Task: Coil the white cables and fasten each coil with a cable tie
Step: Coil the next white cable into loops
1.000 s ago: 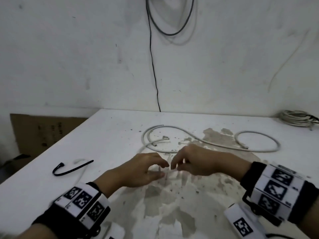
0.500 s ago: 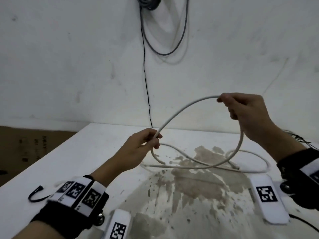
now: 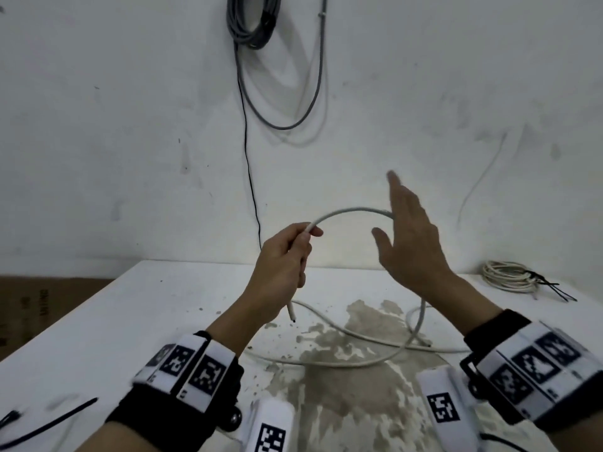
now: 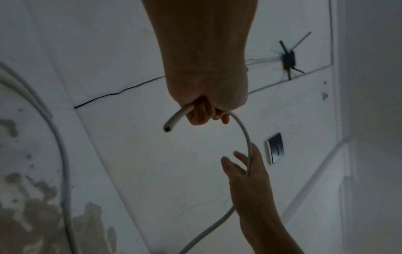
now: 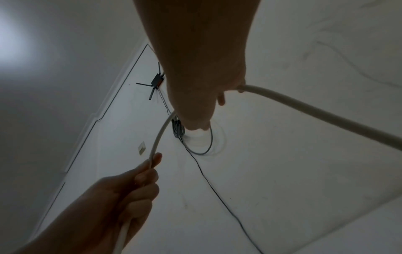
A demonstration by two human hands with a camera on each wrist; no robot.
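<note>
Between the hands, head view: white cable [image 3: 352,212] arching from left hand [image 3: 282,265], clenching it near its cut end, to right hand [image 3: 408,246], fingers straightened, cable passing behind the palm; slack trailing below onto table [image 3: 130,321].
Left-wrist view: gripping near the cut end [image 4: 168,128].
Right-wrist view: cable [image 5: 304,106] running along the released palm, nearer the right hand for the coming loop.

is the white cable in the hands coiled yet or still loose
Still loose: the white cable makes only one arc between the left hand and right hand; the rest trails on the table.
</note>
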